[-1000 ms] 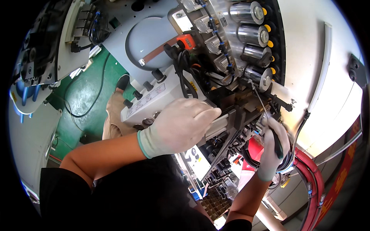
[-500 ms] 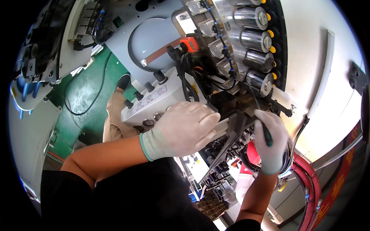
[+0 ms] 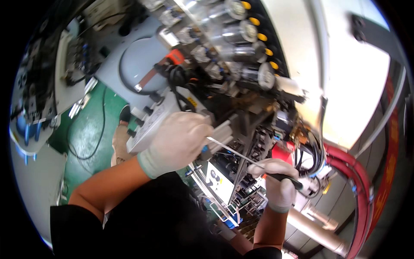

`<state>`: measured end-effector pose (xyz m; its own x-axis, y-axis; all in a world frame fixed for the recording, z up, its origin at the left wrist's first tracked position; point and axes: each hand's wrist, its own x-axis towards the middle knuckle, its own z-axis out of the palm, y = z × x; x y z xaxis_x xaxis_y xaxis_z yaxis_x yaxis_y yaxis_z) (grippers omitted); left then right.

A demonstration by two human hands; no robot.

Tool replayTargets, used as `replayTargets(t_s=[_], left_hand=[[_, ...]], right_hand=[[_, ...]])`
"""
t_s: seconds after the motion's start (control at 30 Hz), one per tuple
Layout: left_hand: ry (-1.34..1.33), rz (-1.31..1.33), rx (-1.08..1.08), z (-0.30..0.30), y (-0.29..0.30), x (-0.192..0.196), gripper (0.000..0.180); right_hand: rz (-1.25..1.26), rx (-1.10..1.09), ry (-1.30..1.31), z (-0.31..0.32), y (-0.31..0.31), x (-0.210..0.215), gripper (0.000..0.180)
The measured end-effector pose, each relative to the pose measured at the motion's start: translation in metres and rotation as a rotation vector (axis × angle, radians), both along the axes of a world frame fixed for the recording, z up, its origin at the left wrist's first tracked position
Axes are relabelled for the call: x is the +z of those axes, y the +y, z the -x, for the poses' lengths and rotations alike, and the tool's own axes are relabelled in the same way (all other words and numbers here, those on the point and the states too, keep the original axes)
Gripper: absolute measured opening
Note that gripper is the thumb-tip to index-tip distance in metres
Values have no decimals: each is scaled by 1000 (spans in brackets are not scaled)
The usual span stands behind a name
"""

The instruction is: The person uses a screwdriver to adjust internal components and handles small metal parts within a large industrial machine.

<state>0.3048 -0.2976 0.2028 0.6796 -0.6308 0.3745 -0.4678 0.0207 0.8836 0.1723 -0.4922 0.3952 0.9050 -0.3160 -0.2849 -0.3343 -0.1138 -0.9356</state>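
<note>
Past the green floor, a thin-shafted tool lies between the hands, its handle gripped in the right hand's closed fingers, its shaft slanting up-left toward the left hand, whose curled fingers' hold I cannot tell.

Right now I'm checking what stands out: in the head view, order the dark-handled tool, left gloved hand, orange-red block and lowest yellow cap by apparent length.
1. Dark-handled tool
2. Left gloved hand
3. Orange-red block
4. Lowest yellow cap
Apparent sizes only; nearness may mislead.
</note>
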Motion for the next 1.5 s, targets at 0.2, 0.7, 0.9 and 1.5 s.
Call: replayTargets(t_s=[0.2,0.7,0.9,1.5], left_hand=[[-1,40,-151,-2,4,7,11],[-125,-504,-205,2,-38,60,43],[-91,-665,-343,-10,-41,77,49],[-85,-517,-501,-7,-89,45,46]], right_hand=[[130,110,28,29,-1,22,44],[804,-535,39,32,-153,57,53],[884,-433,239,-11,-204,12,26],[1101,-202,612,-55,-246,-34,30]])
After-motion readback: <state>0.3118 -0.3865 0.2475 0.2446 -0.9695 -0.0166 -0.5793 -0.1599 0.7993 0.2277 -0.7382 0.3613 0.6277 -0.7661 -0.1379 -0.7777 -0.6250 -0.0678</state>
